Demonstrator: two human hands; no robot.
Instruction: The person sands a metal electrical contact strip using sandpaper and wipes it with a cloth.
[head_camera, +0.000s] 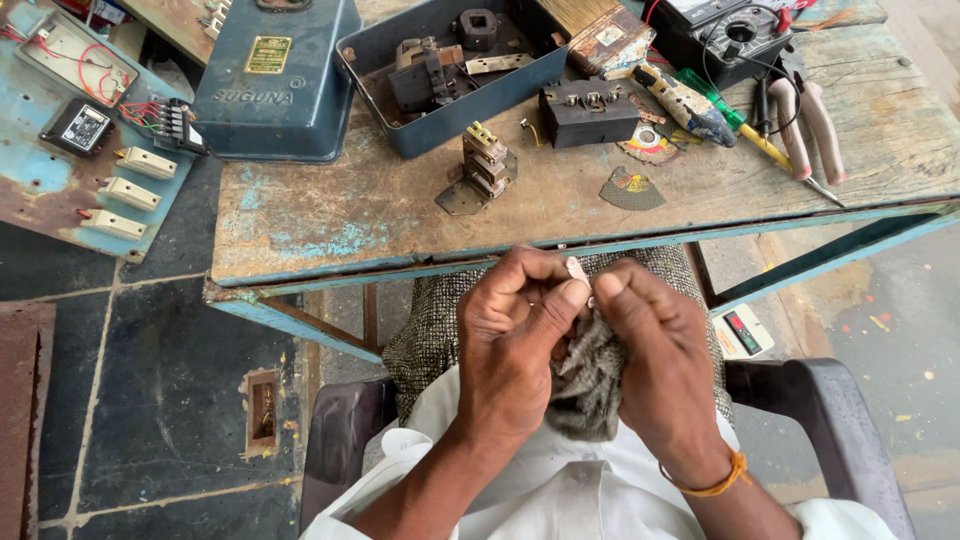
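Grey cloth (590, 372) bunched in the right hand (655, 375) rubs a small pale part (577, 270) pinched by the left hand (515, 335), below the counter's (400, 215) near edge; next likely calls for turning the part.

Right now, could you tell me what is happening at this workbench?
A seated person holds both hands together over the lap. The left hand pinches a small pale part while the right hand presses a grey cloth against it. On the worn wooden table lie a black terminal block, pliers and a blue metal tray.
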